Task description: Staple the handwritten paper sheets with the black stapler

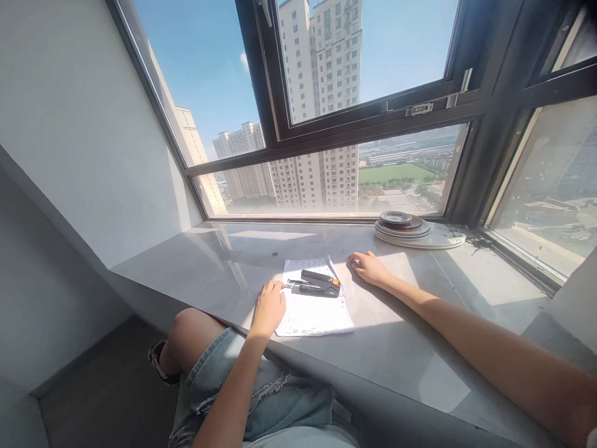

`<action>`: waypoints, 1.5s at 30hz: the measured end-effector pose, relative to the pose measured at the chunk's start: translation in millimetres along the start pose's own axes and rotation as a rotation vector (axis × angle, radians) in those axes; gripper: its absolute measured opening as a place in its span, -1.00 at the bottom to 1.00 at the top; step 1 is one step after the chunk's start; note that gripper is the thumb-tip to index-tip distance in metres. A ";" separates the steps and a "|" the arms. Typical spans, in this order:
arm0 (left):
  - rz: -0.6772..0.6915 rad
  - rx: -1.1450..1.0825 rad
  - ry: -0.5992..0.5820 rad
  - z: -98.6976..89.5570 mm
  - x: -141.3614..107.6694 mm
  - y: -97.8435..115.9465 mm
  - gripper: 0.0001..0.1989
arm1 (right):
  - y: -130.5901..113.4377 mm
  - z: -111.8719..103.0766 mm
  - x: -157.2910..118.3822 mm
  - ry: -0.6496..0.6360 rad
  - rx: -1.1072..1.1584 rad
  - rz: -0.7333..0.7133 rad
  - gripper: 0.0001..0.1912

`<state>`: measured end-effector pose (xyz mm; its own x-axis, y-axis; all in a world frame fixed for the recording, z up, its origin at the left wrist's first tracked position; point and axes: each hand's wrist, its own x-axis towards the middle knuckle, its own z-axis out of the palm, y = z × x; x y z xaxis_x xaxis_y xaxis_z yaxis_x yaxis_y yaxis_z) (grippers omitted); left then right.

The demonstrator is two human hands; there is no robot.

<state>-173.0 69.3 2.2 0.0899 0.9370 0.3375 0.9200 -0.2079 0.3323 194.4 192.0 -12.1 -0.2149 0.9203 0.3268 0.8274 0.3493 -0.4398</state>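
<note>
A black stapler (319, 287) with an orange mark lies on a stack of printed paper sheets (317, 320), its jaws spread apart and pointing left. At the sheets' left edge, my left hand (269, 308) is closed with its fingertips at the stapler's front end, where a thin metal part sticks out. To the right of the sheets, my right hand (370, 270) rests on the sill with its fingers curled together. A small shiny bit shows at those fingertips, too small to name.
The pale stone window sill (410, 336) runs beneath a dark window frame (321, 140). Stacked plates (402, 229) stand on a white oval board (443, 236) at the back right. A small dark piece (275, 254) lies behind the papers. My bent knee (191, 336) is beside the front edge.
</note>
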 end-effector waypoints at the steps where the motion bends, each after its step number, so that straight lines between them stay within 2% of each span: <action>1: 0.000 0.002 0.001 0.0 0.0 0.1 -0.71 | 1.2 2.9 0.7 -0.006 -0.032 -0.025 -0.74; 7: 0.002 0.013 -0.001 -0.2 0.3 0.6 -0.72 | -1.0 5.9 -1.2 -0.023 -0.099 -0.093 -0.68; 10: 0.001 0.015 -0.004 -0.6 0.7 1.2 -0.71 | -11.9 -3.4 -7.8 0.054 -0.019 -0.168 -0.68; 13: 0.001 0.017 -0.006 -0.4 0.9 1.3 -0.71 | -31.5 -11.8 -18.5 0.103 0.140 -0.329 -0.70; 16: 0.008 0.020 0.001 1.3 0.0 0.1 -0.71 | -56.9 -11.7 -30.6 0.008 0.365 -0.420 -0.66; 18: 0.012 0.025 0.007 2.9 -0.1 -1.6 -0.72 | -72.6 -6.9 -36.8 -0.081 0.498 -0.395 -0.59; 20: 0.013 0.035 0.015 4.0 3.0 -4.6 -0.73 | -83.9 -1.0 -40.6 -0.149 0.521 -0.377 -0.49; 22: 0.004 0.027 0.016 3.5 12.5 -9.5 -0.79 | -89.3 3.4 -41.9 -0.202 0.459 -0.402 -0.46; 24: -0.041 -0.004 -0.003 1.8 30.0 -16.8 -0.86 | -90.2 5.1 -41.6 -0.237 0.399 -0.424 -0.52; 26: -0.163 -0.030 -0.039 -0.1 54.1 -26.0 -0.88 | -88.8 4.9 -40.5 -0.247 0.382 -0.416 -0.59; 31: -0.211 0.041 0.008 2.4 117.9 -46.6 -0.87 | -86.1 4.0 -38.4 -0.236 0.390 -0.409 -0.65; 35: -0.192 0.063 -0.004 9.8 153.2 -50.6 -0.70 | -86.1 4.8 -37.9 -0.227 0.400 -0.432 -0.69; 39: -0.132 0.045 -0.051 16.8 167.3 -47.5 -0.68 | -86.1 5.2 -37.5 -0.228 0.390 -0.433 -0.70; 45: -0.076 0.040 -0.047 19.4 154.8 -50.4 -0.65 | -85.6 6.0 -36.0 -0.238 0.378 -0.431 -0.74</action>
<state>-198.1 230.3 20.6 0.0360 0.9619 0.2709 0.9394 -0.1251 0.3193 128.3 130.0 8.7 -0.6349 0.6812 0.3645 0.4085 0.6964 -0.5900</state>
